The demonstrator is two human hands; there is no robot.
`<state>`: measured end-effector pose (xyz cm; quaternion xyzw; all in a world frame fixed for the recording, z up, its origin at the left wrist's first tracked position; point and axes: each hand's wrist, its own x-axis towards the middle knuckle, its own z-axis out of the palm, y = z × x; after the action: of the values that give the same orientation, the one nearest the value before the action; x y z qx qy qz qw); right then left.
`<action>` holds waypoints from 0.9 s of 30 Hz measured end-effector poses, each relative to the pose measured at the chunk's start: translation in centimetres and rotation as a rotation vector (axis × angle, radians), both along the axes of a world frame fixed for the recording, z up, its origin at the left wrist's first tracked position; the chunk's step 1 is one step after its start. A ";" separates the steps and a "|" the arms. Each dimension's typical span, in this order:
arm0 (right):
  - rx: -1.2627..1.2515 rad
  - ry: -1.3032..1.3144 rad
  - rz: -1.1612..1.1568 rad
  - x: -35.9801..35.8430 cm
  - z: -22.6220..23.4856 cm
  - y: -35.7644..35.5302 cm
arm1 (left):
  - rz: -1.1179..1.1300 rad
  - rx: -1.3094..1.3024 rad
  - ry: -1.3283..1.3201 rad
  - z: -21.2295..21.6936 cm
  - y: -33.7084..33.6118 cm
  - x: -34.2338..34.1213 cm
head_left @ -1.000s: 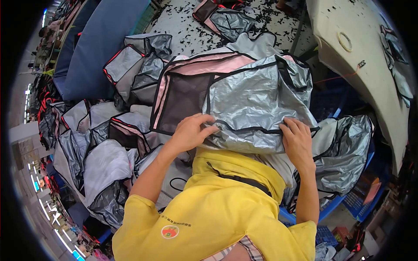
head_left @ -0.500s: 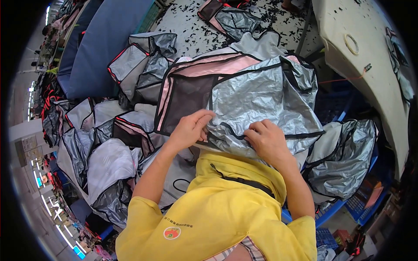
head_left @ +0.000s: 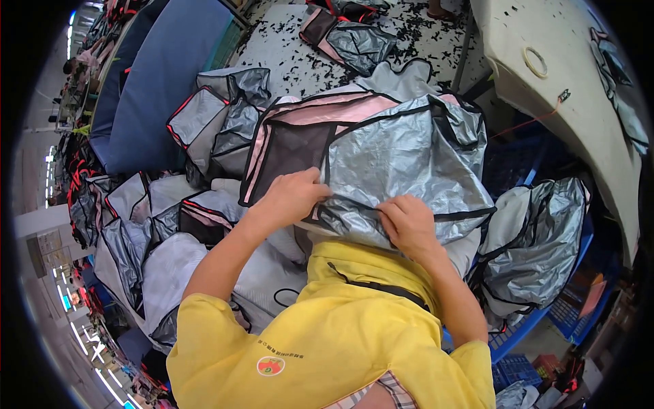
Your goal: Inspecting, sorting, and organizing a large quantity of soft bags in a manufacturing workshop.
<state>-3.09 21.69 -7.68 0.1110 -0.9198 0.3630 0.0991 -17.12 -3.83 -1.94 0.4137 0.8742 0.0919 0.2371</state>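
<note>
Across my lap lies a silver-lined bag (head_left: 402, 150) with black edge binding, pink trim and a dark mesh panel (head_left: 289, 151) on its left part. My left hand (head_left: 294, 196) pinches the bound edge where the mesh meets the silver lining. A short way to the right, my right hand (head_left: 410, 221) grips the same black binding, its fingers closed on it. Between the hands the binding runs nearly straight, and the silver cloth below it is creased. The fingertips of both hands are partly hidden.
Similar bags are heaped at the left (head_left: 194, 126); another silver bag (head_left: 538, 245) rests on a blue crate (head_left: 507, 341) at the right. A pale table (head_left: 518, 34) holding a tape roll (head_left: 535, 62) stands at far right. Black scraps litter the floor (head_left: 283, 41).
My left hand has moved slightly down along the edge, and the binding between my hands now looks straighter. My right hand has closed on that edge. The whole view has shifted a little.
</note>
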 end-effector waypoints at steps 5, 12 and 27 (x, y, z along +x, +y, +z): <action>-0.352 -0.214 -0.089 2.0 1.7 0.5 | -0.186 0.331 0.212 -0.1 0.7 -0.2; -0.519 -0.394 -0.208 2.1 2.5 1.0 | -0.251 0.358 0.142 0.5 1.1 -1.9; -1.104 -0.780 -0.333 3.0 0.9 0.0 | 0.459 0.556 -0.892 -5.2 1.2 -0.7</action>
<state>-0.14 21.73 -6.81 -0.2368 -0.5740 0.7709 -0.1422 -17.78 -2.65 -7.10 0.1815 0.7000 0.5331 0.4392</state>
